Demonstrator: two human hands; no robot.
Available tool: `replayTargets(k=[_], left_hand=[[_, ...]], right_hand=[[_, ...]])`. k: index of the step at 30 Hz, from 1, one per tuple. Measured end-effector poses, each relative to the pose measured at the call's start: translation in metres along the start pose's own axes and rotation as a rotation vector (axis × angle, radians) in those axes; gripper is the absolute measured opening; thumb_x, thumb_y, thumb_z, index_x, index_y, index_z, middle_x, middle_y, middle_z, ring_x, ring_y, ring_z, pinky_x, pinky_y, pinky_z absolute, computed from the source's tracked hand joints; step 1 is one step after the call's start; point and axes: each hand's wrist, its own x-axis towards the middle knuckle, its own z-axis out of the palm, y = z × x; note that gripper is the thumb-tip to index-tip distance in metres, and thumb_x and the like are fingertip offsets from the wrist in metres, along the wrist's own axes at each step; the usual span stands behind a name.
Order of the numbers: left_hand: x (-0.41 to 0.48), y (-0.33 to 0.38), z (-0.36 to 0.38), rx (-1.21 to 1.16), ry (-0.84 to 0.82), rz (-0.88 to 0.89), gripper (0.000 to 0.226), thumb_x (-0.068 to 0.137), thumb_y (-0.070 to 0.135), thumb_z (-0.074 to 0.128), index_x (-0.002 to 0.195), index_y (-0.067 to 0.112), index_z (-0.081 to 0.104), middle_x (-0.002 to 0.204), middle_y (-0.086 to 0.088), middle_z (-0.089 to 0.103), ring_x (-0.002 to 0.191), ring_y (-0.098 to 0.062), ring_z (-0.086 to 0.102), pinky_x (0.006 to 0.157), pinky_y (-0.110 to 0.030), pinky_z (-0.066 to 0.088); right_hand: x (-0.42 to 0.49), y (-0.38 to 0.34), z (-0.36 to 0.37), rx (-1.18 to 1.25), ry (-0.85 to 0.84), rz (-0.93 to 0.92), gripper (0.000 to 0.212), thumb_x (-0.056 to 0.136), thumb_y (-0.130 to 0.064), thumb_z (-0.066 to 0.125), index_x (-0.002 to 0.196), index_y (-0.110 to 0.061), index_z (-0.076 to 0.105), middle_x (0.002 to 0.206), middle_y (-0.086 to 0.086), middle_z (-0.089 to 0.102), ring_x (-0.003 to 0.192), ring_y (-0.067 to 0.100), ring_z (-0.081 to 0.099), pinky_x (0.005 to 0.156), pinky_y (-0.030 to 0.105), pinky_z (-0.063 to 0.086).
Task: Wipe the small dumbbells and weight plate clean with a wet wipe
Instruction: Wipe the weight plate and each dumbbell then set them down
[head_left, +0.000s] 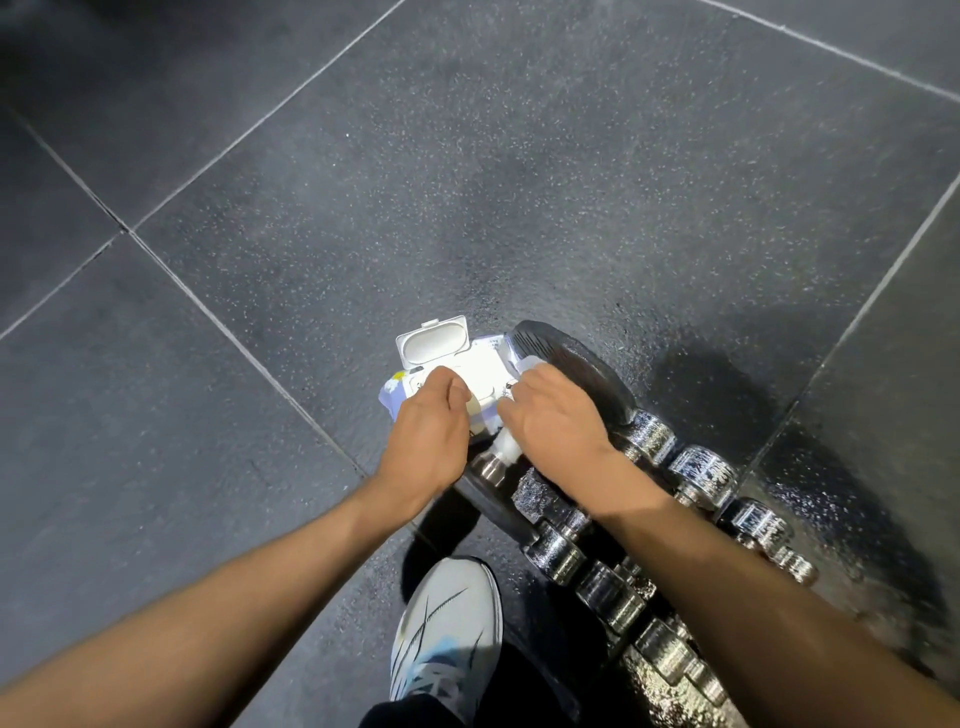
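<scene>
A wet-wipe pack (480, 364) lies on the floor with its white flip lid (432, 345) standing open. My left hand (428, 423) rests on the pack's near end, fingers curled at the opening. My right hand (553, 415) grips a white wipe (506, 447), which shows above and below the fingers. Right behind that hand lies a dark round weight plate (576, 364). Several small chrome dumbbells (701, 467) lie in a row to the right, partly under my right forearm.
Dark speckled rubber floor tiles (311, 208) with pale seams spread all around. My grey-and-white shoe (447, 629) stands just below the hands, left of the dumbbell row.
</scene>
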Motion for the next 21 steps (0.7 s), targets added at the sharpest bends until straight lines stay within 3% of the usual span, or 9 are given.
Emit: replayTargets(k=[1, 4, 8, 11, 13, 15, 17, 19, 21], left_hand=[[0.000, -0.001, 0.000, -0.007, 0.004, 0.003, 0.031, 0.111, 0.028, 0.035, 0.093, 0.015, 0.056, 0.087, -0.009, 0.068, 0.087, -0.030, 0.061, 0.079, -0.043, 0.049], [0.003, -0.004, 0.001, -0.025, -0.002, -0.012, 0.030, 0.111, 0.027, 0.037, 0.093, 0.014, 0.057, 0.088, -0.011, 0.069, 0.088, -0.031, 0.063, 0.080, -0.043, 0.049], [0.008, -0.007, 0.002, -0.033, 0.006, -0.020, 0.029, 0.109, 0.023, 0.038, 0.093, 0.011, 0.058, 0.088, -0.012, 0.069, 0.088, -0.031, 0.061, 0.077, -0.035, 0.045], [0.007, -0.007, 0.003, -0.022, 0.004, -0.018, 0.028, 0.109, 0.024, 0.038, 0.093, 0.012, 0.058, 0.089, -0.010, 0.069, 0.089, -0.031, 0.062, 0.082, -0.041, 0.048], [0.008, -0.007, 0.002, -0.012, 0.001, -0.011, 0.028, 0.109, 0.024, 0.038, 0.094, 0.013, 0.058, 0.088, -0.010, 0.069, 0.088, -0.031, 0.063, 0.083, -0.045, 0.049], [0.009, -0.008, 0.000, -0.010, 0.002, -0.013, 0.029, 0.109, 0.026, 0.037, 0.095, 0.013, 0.058, 0.087, -0.011, 0.069, 0.086, -0.032, 0.063, 0.082, -0.046, 0.050], [0.008, -0.006, 0.000, -0.012, -0.001, -0.015, 0.030, 0.110, 0.027, 0.037, 0.095, 0.012, 0.058, 0.086, -0.012, 0.069, 0.085, -0.031, 0.063, 0.081, -0.046, 0.050], [0.006, -0.004, 0.001, -0.027, 0.000, -0.014, 0.030, 0.110, 0.027, 0.037, 0.095, 0.012, 0.058, 0.087, -0.011, 0.069, 0.085, -0.030, 0.063, 0.080, -0.044, 0.049], [0.004, -0.002, 0.002, -0.036, 0.005, -0.020, 0.029, 0.109, 0.026, 0.037, 0.093, 0.013, 0.058, 0.087, -0.010, 0.070, 0.086, -0.028, 0.063, 0.079, -0.041, 0.048]], right_hand=[[-0.005, -0.002, 0.004, 0.037, 0.098, 0.013, 0.008, 0.074, -0.008, 0.060, 0.072, -0.015, 0.065, 0.064, 0.004, 0.060, 0.074, 0.028, 0.060, 0.093, 0.041, 0.048], [-0.018, -0.017, 0.014, 0.141, 0.214, -0.004, 0.039, 0.081, -0.004, 0.031, 0.093, -0.011, 0.068, 0.078, 0.008, 0.059, 0.084, 0.031, 0.058, 0.104, 0.046, 0.037], [-0.040, -0.039, 0.027, 0.246, 0.192, -0.139, 0.040, 0.092, -0.004, 0.036, 0.120, -0.008, 0.064, 0.114, 0.011, 0.063, 0.118, 0.035, 0.057, 0.121, 0.056, 0.024], [-0.046, -0.022, 0.024, 0.261, 0.127, -0.290, 0.059, 0.091, -0.001, 0.038, 0.147, -0.016, 0.049, 0.144, 0.005, 0.054, 0.147, 0.032, 0.038, 0.126, 0.051, 0.016], [-0.044, -0.004, 0.024, 0.234, 0.116, -0.205, 0.069, 0.084, 0.005, 0.048, 0.148, -0.022, 0.049, 0.152, 0.003, 0.050, 0.152, 0.031, 0.031, 0.126, 0.049, 0.016], [-0.044, 0.006, 0.029, 0.239, 0.137, -0.008, 0.063, 0.083, 0.003, 0.059, 0.143, -0.017, 0.056, 0.151, 0.008, 0.053, 0.149, 0.031, 0.038, 0.125, 0.044, 0.023], [-0.041, 0.001, 0.031, 0.157, 0.158, 0.077, 0.049, 0.086, -0.001, 0.055, 0.134, -0.013, 0.060, 0.138, 0.011, 0.062, 0.142, 0.032, 0.047, 0.124, 0.044, 0.028], [-0.031, -0.009, 0.026, 0.134, 0.182, 0.071, 0.035, 0.084, -0.003, 0.051, 0.114, -0.014, 0.064, 0.105, 0.009, 0.066, 0.117, 0.034, 0.058, 0.121, 0.048, 0.032], [-0.018, -0.018, 0.012, 0.124, 0.167, 0.011, 0.022, 0.078, -0.005, 0.058, 0.094, -0.016, 0.068, 0.080, 0.004, 0.064, 0.089, 0.031, 0.061, 0.107, 0.050, 0.044]])
